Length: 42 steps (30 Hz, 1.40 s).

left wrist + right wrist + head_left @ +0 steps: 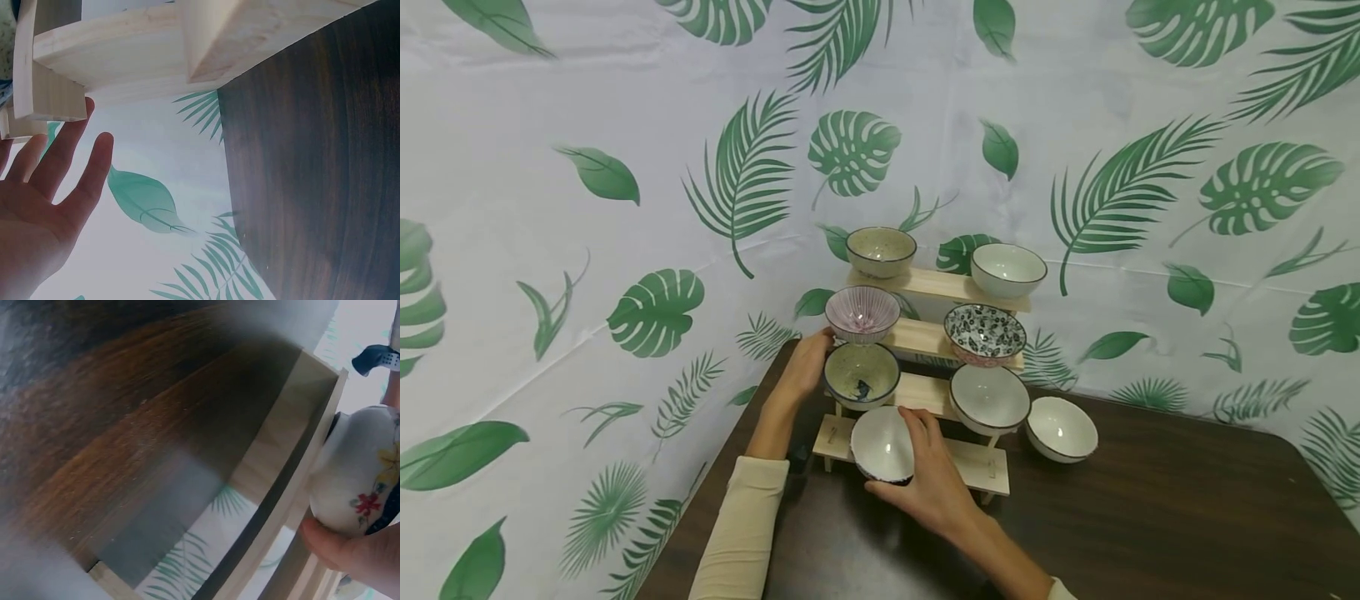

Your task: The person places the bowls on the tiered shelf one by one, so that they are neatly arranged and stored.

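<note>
My right hand (931,475) grips a white bowl (882,442) at the left of the lowest step of the wooden tiered stand (973,462), its thumb on the near side and fingers over the rim. In the right wrist view, red and yellow flowers and a dark blue band decorate the outside of this floral bowl (353,478). My left hand (805,367) is at the stand's left side, next to a pink striped bowl (862,312) and an olive-coloured bowl (862,375). In the left wrist view its fingers extend, one fingertip right at a wooden shelf end (56,94).
On the stand's upper steps sit a beige bowl (882,250), a pale bowl (1008,268), a black-patterned bowl (985,332) and a dark-rimmed white bowl (990,397). Another white bowl (1062,428) stands on the dark wooden table (1187,500), right of the stand. A leaf-print cloth (925,108) hangs behind.
</note>
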Motion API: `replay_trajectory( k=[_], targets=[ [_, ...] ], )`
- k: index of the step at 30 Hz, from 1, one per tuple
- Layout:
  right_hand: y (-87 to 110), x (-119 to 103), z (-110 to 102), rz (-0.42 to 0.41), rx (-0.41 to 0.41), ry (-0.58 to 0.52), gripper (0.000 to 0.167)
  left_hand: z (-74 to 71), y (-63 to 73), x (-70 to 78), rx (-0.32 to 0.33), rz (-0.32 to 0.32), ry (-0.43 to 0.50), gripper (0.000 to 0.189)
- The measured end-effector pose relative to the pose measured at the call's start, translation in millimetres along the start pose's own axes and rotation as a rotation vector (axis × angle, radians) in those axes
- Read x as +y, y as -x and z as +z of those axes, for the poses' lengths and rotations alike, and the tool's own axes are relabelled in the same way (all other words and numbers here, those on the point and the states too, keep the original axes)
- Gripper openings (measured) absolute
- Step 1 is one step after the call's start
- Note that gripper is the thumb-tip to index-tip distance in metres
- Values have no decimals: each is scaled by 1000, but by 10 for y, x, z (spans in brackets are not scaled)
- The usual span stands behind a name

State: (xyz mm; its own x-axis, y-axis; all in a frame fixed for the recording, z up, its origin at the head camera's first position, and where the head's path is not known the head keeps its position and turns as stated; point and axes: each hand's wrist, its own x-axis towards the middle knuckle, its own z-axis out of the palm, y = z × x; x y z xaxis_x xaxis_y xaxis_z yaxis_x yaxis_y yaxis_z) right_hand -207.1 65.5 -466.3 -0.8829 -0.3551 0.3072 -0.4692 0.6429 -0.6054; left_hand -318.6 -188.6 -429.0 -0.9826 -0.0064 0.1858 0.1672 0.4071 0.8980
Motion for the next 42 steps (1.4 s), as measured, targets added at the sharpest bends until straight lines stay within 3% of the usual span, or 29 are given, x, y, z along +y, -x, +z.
replay_trajectory(
  k=[7,15,27,42],
  targets=[
    [-17,-39,16,18,-28,24,111,-8,0,-26,4,-8,4,54],
    [14,-62,48,95,-48,-12,118,-2,17,-60,-11,-38,16,55],
    [-22,-69,3,40,-70,-15,116,-16,5,-28,11,-31,-9,54],
    [-102,-171,-126,76,-148,-33,116,8,-16,-17,18,-19,-7,53]
  ],
)
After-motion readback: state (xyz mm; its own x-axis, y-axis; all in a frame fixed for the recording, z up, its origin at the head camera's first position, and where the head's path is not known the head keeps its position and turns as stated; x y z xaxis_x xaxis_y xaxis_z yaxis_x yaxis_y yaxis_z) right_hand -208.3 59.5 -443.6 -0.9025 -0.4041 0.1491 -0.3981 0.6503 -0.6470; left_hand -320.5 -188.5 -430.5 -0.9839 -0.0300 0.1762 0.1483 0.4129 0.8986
